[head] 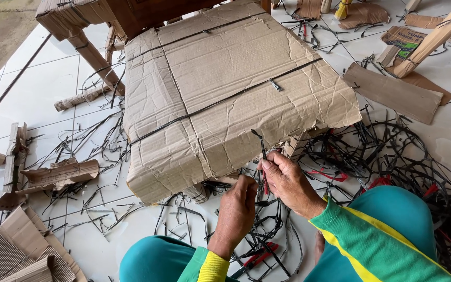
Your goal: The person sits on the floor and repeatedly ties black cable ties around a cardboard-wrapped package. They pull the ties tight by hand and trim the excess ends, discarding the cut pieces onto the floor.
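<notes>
Head view: seated person on tile floor, carton-wrapped chair seat just ahead. Right hand pinches a black strap upright at the carton's near edge. Left hand closed low on the same strap. Two straps already cross the carton. Step, as I judge: tightening a strap end; next needs a firm, steady pull. Strap offcuts litter around.

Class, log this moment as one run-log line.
left hand: beside the strap | right hand: pinching black strap | cardboard-wrapped seat: two straps across | floor: strap offcuts
</notes>
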